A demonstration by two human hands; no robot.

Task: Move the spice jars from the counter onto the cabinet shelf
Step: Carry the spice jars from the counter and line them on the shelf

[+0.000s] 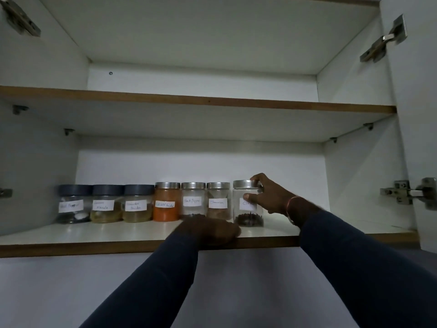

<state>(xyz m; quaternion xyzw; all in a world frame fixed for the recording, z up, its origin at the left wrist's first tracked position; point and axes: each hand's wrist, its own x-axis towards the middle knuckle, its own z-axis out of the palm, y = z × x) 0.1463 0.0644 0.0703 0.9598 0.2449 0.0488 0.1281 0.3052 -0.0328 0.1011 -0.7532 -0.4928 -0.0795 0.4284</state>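
Observation:
Several labelled spice jars stand in a row on the lower cabinet shelf (94, 233). Three at the left have dark lids; the others have steel lids. An orange chilli powder jar (166, 202) sits mid-row, then black pepper (193, 200) and cinnamon (218, 201). At the row's right end stands the cloves jar (247, 204), resting on the shelf. My right hand (267, 197) grips it from the right, thumb across the label, fingers on the lid. My left hand (212, 230) lies fingers-down over the shelf's front edge, holding nothing.
The upper shelf (201, 101) carries nothing visible. Both cabinet doors stand open, with metal hinges (406, 194) at the right and left sides. Bare shelf surface stretches right of the cloves jar to the cabinet's side wall (361, 185).

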